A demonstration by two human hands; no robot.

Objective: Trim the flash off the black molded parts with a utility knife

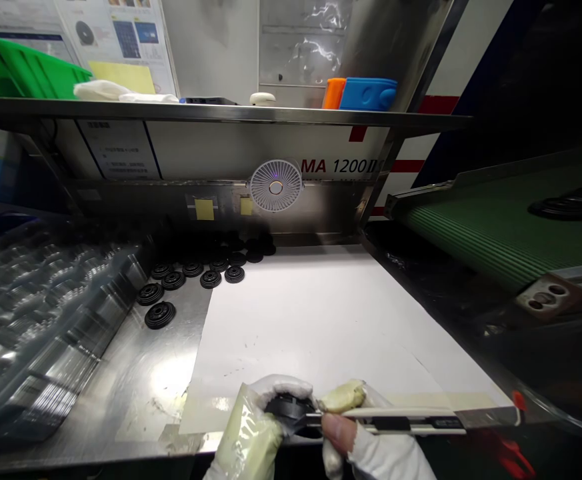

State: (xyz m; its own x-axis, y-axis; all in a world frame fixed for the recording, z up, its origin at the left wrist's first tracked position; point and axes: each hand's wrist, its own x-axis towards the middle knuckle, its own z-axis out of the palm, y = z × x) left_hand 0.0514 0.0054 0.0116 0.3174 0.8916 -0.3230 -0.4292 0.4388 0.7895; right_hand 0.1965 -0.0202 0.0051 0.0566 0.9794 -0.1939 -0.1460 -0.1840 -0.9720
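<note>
My left hand [258, 427], in a white glove with yellowish tape or covers on its fingers, is closed around a black round plastic part [291, 408] near the front edge of the bench. A white and black utility knife [401, 421] is gripped in my right hand [355, 433]. Its thin metal tip points left and meets the black part; whether it cuts into it I cannot tell. My right thumb is bare at its tip, pressed on the knife, while the rest of that hand is gloved. The fingers partly hide the black part.
Several similar black discs [161, 315] lie at the back left of the metal bench. White paper [311, 320] covers its middle. Clear trays [45, 320] are stacked at left, and a green conveyor [491, 220] with black parts runs at right. A small fan [275, 187] hangs below the shelf [221, 112].
</note>
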